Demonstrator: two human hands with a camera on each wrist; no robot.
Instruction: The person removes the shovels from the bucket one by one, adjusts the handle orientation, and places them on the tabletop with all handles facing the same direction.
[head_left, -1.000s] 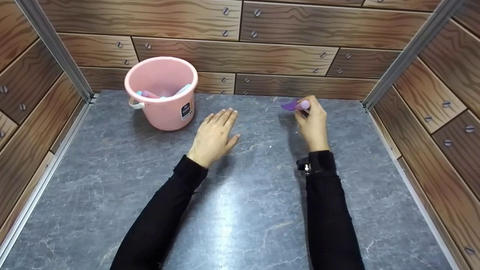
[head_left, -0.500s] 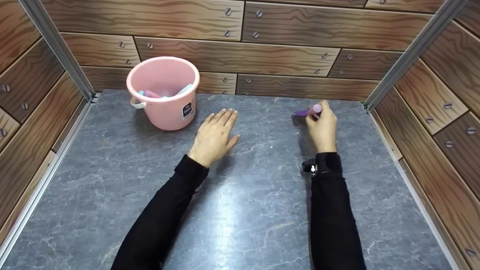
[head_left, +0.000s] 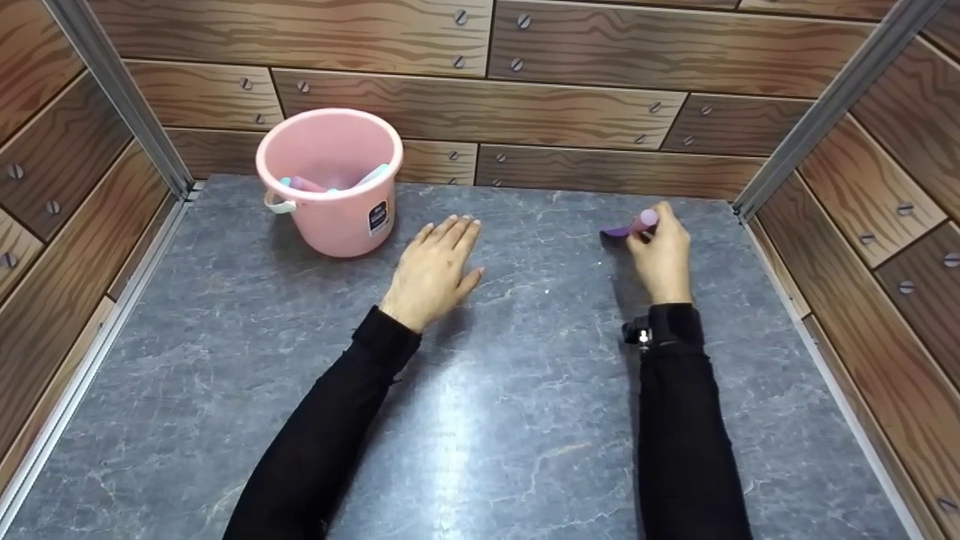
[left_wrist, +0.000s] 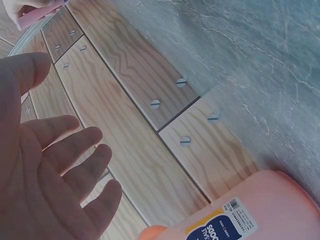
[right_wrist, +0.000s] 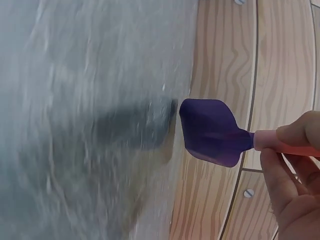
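- The right hand (head_left: pixel 663 255) is grasping a purple scoop (right_wrist: pixel 222 135) by its pink handle (right_wrist: pixel 267 139), its blade (head_left: pixel 616 232) pointing leftward from the fingers.
- The left hand (head_left: pixel 431 271) is extending relaxed fingers, a pink bucket (head_left: pixel 337 229) standing to its left.

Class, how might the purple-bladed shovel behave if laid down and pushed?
The shovel is probably stiff: its blade juts out without visible sag. It is likely light, since the right hand pinches it by the handle alone. The rounded handle might roll, but the broad blade should limit that.
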